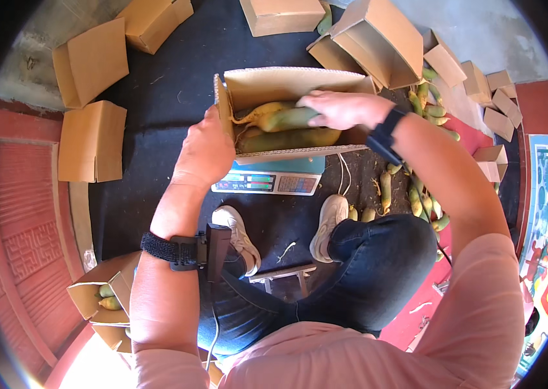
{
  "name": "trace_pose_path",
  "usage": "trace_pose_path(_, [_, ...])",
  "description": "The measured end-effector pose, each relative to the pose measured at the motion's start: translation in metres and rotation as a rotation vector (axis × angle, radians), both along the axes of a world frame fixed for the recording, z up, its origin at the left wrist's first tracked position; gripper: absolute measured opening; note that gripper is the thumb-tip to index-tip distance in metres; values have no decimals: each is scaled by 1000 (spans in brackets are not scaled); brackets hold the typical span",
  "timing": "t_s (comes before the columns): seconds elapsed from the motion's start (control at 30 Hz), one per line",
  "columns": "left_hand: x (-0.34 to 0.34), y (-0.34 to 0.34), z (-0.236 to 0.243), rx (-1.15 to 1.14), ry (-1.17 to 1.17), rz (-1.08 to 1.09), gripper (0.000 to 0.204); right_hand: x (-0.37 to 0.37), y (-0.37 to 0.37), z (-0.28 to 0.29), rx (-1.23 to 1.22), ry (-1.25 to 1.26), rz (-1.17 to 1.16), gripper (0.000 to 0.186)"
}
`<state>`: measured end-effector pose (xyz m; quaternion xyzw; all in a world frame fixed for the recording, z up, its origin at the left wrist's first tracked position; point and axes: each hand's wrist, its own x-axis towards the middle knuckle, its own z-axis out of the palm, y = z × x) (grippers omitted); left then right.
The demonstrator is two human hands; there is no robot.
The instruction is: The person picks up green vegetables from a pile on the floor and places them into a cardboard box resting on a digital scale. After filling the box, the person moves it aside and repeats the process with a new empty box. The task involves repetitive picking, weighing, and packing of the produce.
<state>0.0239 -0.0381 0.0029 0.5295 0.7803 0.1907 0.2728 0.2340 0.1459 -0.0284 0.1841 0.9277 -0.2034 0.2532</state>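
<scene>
Green radish (280,118) lies in open cardboard box (300,81), right hand (344,109) over its right end, blurred; can't tell if pinching. Left hand (206,148) curled against box's left wall, grip hidden. Second radish (293,141) along box's near wall. Digital scale (280,182) under box; dark mat (163,84) extends left of box.

Blk flr sheet (163,74) | crdbd bxs (95,61) L + far | grn radishes (386,191) R
</scene>
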Motion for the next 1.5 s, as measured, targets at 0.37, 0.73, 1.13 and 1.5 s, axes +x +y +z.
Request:
trace_pose_path(0.37, [-14, 0, -5, -30, -60, -81, 41, 189, -7, 81, -45, 713, -633, 32])
trace_pose_path(0.73, [-11, -8, 10, -183, -115, 88, 45, 375, -269, -215, -232, -27, -1648, 89])
trace_pose_path(1.13, [-7, 6, -2, -126, -17, 181, 48, 298, -247, -233, -97, -152, -1780, 118])
trace_pose_path(1.5, [-19, 17, -10, -121, -80, 119, 50, 252, -231, -236, 161, -320, -1726, 117])
